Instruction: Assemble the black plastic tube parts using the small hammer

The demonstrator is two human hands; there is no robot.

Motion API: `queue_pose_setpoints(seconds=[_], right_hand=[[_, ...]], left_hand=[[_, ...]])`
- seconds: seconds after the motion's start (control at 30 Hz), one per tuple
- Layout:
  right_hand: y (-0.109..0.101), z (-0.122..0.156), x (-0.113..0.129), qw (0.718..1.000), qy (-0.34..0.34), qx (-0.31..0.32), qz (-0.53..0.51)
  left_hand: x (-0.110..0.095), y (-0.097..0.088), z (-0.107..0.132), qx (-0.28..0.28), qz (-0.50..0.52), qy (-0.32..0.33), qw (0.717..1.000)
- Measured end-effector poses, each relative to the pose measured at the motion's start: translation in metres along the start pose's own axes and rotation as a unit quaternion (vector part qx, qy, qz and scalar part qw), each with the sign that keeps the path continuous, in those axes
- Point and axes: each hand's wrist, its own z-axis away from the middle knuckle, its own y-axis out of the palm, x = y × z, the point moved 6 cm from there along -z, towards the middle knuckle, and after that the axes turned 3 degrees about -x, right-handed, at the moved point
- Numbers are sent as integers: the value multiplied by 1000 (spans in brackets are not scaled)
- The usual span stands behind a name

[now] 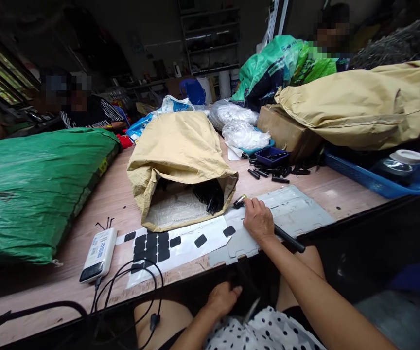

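Note:
My right hand [259, 221] is closed around a black rod [289, 238], whose thick end sticks out behind my palm toward the table's front edge. Past my fingertips shows a small piece with a shiny, brassy end [239, 201]; whether it belongs to the rod I cannot tell. Beneath this hand lies a grey plastic board [297, 206]. My left hand [224, 297] is low over my lap, below the table edge, its thumb pointing right and its other fingers mostly hidden. An open-mouthed tan sack [181, 146] lies ahead with black pieces [210, 195] inside.
A white sheet with black squares [175, 241] lies by the sack. A white power bank [98, 255] trails black cables. A green sack [38, 189] fills the left; black tubes, a carton [286, 131] and a blue tray [370, 177] stand right. Two people sit beyond.

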Motion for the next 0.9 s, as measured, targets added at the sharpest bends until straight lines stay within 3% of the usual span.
queue_pose_setpoints(seconds=[0.1, 0.17, 0.23, 0.33, 0.37, 0.43, 0.5, 0.57, 0.77, 0.9], right_hand=[[-1, 0, 0, 1000, -1, 1, 0], [-1, 0, 1, 1000, -4, -2, -1], [-2, 1, 1, 1000, -5, -4, -3], [-2, 0, 0, 1000, -4, -5, -5], [-2, 0, 0, 1000, -4, -4, -5], [-2, 0, 0, 1000, -6, -3, -8], [-1, 0, 1, 1000, -7, -3, -8], [-1, 0, 0, 1000, -7, -1, -8], [-2, 0, 0, 1000, -5, -2, -12], [-2, 1, 0, 1000, -7, -7, -10]], left_hand=[[-56, -22, 33, 40, -29, 188, 981], [-88, -56, 48, 16, 25, 268, 963], [-108, -104, 45, -92, 100, 298, 945], [-111, -178, 15, -334, 128, 257, 898], [-110, -195, 2, -392, 109, 238, 882], [-109, -217, -26, -448, 54, 196, 871], [-108, -225, -47, -449, 10, 162, 879], [-106, -226, -53, -435, -7, 152, 888], [-91, -199, -9, -398, -7, 279, 874], [-71, -176, 2, -348, -1, 294, 890]])
